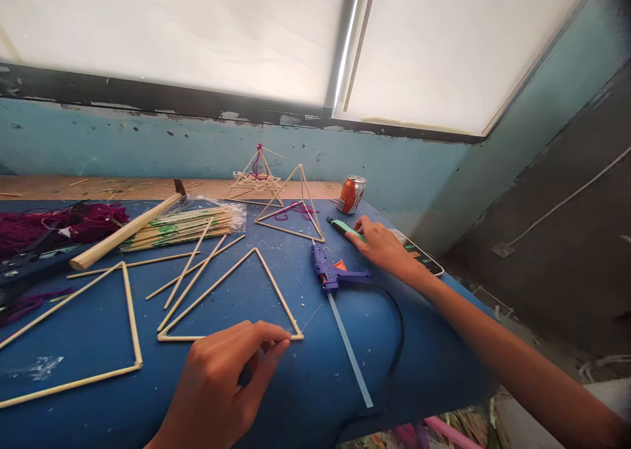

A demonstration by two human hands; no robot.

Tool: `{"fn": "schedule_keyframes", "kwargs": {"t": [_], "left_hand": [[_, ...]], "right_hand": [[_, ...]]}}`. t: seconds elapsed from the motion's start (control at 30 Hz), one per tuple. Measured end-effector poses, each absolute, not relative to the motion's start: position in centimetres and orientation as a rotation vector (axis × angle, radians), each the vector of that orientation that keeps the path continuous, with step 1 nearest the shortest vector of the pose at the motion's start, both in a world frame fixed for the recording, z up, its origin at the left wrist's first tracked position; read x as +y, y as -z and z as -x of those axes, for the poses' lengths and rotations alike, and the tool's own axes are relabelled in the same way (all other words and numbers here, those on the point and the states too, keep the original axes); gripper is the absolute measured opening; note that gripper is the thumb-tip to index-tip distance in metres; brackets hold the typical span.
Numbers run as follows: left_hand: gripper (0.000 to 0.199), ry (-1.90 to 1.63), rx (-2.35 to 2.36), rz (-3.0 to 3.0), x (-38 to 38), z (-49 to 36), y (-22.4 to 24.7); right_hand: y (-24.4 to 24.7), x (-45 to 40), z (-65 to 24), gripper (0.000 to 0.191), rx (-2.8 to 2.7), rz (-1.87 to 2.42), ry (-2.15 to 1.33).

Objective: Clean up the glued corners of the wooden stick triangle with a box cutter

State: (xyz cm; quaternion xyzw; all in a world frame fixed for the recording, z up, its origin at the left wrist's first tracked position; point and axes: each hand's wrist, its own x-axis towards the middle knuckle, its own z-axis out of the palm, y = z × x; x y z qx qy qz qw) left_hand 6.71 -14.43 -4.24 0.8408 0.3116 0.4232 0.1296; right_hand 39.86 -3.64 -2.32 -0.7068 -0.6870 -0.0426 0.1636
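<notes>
My left hand (227, 377) is at the bottom centre, thumb and forefinger pinched at the right end of the base stick of a flat wooden triangle (276, 290). The triangle lies on the blue table. Further right, my right hand (382, 242) has its fingers around a green and black cutter (345, 228), which rests near the table's right side. Between the hands lies a purple glue gun (328, 268) with an orange trigger and a long clear glue stick (351, 350) out of its back. Its nozzle is close to a standing stick pyramid (290, 231).
A second pyramid (254, 179) and an orange can (351, 194) stand at the back. Packaged sticks (182, 229), a wooden-handled tool (125, 232), purple yarn (93, 222) and another stick frame (131, 311) lie left. A dark cord (401, 324) curves right of the glue gun.
</notes>
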Motion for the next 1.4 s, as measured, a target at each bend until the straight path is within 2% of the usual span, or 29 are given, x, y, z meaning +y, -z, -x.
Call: {"fn": "schedule_keyframes", "kwargs": {"t": [0.07, 0.2, 0.33, 0.7, 0.97, 1.1, 1.4], "left_hand": [[0.013, -1.224, 0.887, -2.435, -14.4, -6.7, 4.2], [0.020, -1.254, 0.856, -2.405, -14.5, -6.5, 4.0], [0.021, -1.342, 0.823, -2.386, -14.5, -6.4, 3.3], [0.018, -1.457, 0.852, -2.414, -13.4, -6.2, 3.5], [0.018, -1.504, 0.912, -2.324, -13.5, -6.6, 3.7], [0.019, -1.422, 0.949, -2.400, -13.3, -6.3, 3.6], [0.017, -1.294, 0.986, -2.509, -13.0, -5.7, 3.5]], "right_hand": [[2.1, -5.3, -42.4, 0.023, -1.816, 1.893, -0.036], [2.7, -10.1, -48.4, 0.023, -1.582, 1.636, 0.124], [4.6, -13.6, -51.5, 0.024, -1.612, 1.544, 0.083], [5.2, -14.1, -51.3, 0.035, -1.686, 1.638, 0.001], [5.8, -13.9, -51.6, 0.028, -1.535, 1.636, 0.023], [6.5, -13.2, -52.1, 0.024, -1.417, 1.715, 0.016], [6.8, -12.9, -52.0, 0.029, -1.437, 1.766, 0.046]]}}
